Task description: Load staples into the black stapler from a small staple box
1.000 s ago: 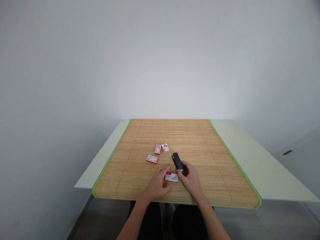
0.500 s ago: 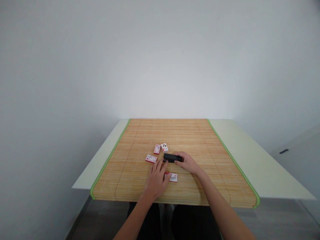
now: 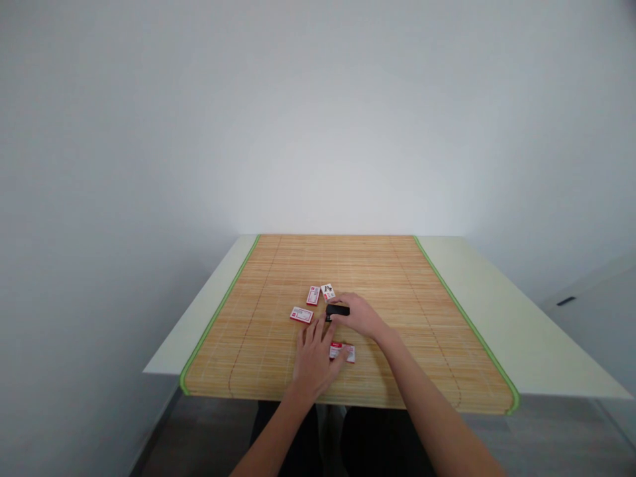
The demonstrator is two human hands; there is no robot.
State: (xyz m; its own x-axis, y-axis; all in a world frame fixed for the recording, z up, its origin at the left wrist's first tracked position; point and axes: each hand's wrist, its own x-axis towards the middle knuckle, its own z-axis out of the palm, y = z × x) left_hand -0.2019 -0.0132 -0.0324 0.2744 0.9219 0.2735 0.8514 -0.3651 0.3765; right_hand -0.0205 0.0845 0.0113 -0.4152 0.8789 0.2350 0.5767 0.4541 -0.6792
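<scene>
A black stapler (image 3: 338, 309) lies on the mat, its rear part covered by my right hand (image 3: 360, 315). That hand is closed around the stapler's sides, fingers on the far side and thumb on the near side. My left hand (image 3: 313, 363) rests with fingers spread, its fingertips at the stapler's front end; whether they touch it I cannot tell. Under or beside the left thumb lies a small red and white box (image 3: 350, 353), partly hidden. Another red and white box (image 3: 301, 315) sits left of the stapler.
Beyond the hands, a red and white box (image 3: 313, 295) stands beside a white box with a dark picture (image 3: 328, 291). A bamboo mat (image 3: 397, 271) with green edging covers the middle of a white table (image 3: 517, 324). A white wall (image 3: 318, 119) rises behind the table.
My right hand has slid left along the stapler, from its rear end to farther over its body. The left hand has shifted slightly right, its thumb moving over the near box.
</scene>
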